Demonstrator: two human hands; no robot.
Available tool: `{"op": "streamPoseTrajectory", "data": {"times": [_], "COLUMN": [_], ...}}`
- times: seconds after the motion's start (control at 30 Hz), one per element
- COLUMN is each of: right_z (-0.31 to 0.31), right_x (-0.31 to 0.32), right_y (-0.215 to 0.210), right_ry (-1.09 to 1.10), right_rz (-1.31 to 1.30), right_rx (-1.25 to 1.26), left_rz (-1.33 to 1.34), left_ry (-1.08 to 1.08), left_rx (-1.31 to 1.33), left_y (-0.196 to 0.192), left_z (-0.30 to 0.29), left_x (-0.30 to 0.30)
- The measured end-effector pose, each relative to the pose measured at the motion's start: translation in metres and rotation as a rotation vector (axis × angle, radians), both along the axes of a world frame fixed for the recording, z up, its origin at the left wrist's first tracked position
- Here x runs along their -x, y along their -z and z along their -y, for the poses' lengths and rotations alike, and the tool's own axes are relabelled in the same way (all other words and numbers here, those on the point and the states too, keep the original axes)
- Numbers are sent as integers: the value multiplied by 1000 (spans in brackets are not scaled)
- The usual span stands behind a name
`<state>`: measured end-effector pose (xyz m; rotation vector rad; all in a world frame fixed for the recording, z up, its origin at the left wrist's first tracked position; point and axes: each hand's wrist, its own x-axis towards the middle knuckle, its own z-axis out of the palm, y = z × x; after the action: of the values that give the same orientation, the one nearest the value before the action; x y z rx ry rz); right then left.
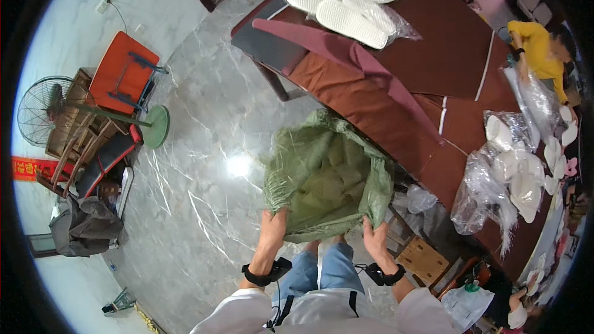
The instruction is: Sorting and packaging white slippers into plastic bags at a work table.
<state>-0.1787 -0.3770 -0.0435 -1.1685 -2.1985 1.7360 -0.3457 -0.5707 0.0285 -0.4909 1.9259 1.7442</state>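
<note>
A big green woven sack [286, 176] hangs in front of my legs with its mouth spread wide. My left hand [273, 227] is closed round the bunched rim on its left side. On the right part of the near rim, my right hand [375, 237] grips the fabric, thumb uppermost. Down inside the sack lie several pale, flattish pieces [337, 184], tinted green; their kind I cannot make out. The far side of the sack's mouth reaches up beside the edge of the cloth-covered table.
The table [433, 49] carries white slipper soles [354, 21], some bagged, and more bagged soles [515, 170] at right. A person in yellow [541, 55] works there. A wooden stool [422, 261] stands right of me. A fan [156, 127] and folded red table [124, 74] stand left.
</note>
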Motion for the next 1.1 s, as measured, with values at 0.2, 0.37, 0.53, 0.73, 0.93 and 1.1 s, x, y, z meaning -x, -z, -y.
{"op": "streamPoseTrajectory", "data": {"times": [0.2, 0.37, 0.53, 0.73, 0.93, 1.1], "right_z": [-18, 57, 156, 178, 166, 143], "right_x": [4, -24, 11, 40, 77, 116], "right_y": [-92, -30, -13, -87, -256, -366], "right_ry": [-386, -714, -803, -916, -734, -485], "right_rz": [-217, -373, -150, -19, -773, -931], "right_rx": [-213, -208, -486, -306, -55, -253], "left_rz": [-167, 215, 105, -48, -1555, -1994], "left_ry": [171, -87, -271, -410, -178, -113], "left_rx": [-84, -206, -257, -231, 791, 520], "left_y": [-116, -171, -182, -225, -275, -444], "left_z": [-2, 3, 45, 85, 169, 82], "left_x": [-26, -51, -63, -46, -1, 85]}}
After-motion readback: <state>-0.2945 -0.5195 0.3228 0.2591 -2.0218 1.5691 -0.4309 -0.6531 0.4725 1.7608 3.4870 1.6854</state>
